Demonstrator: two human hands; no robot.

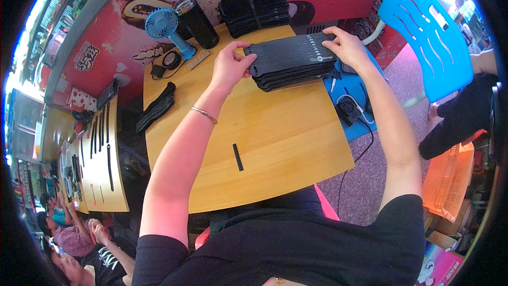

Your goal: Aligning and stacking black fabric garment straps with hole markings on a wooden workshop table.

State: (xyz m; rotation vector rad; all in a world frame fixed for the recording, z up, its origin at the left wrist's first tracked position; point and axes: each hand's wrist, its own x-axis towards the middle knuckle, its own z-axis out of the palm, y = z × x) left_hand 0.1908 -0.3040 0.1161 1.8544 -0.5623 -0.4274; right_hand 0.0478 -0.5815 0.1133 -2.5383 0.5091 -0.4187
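A thick stack of flat black rectangular panels (288, 55) lies at the far right of the wooden table (264, 122). Its top piece carries a row of white moon-like shapes and white print. My left hand (234, 65) pinches the left end, thumb over the edge. At the opposite end, my right hand (343, 46) grips the far right corner with thumb and fingers. Whether they hold only the top panel or several, I cannot tell. A short black strip (238, 157) lies by itself nearer to me. Bundled black fabric pieces (254, 10), tied with a band, sit behind the stack.
A blue fan (164, 26) and a black tumbler (197, 24) stand at the back left, near a folded black cloth strip (156, 107). Right of the table are a blue stool (349, 95) with a charger and cable, and a blue chair (426, 34). People sit at the lower left.
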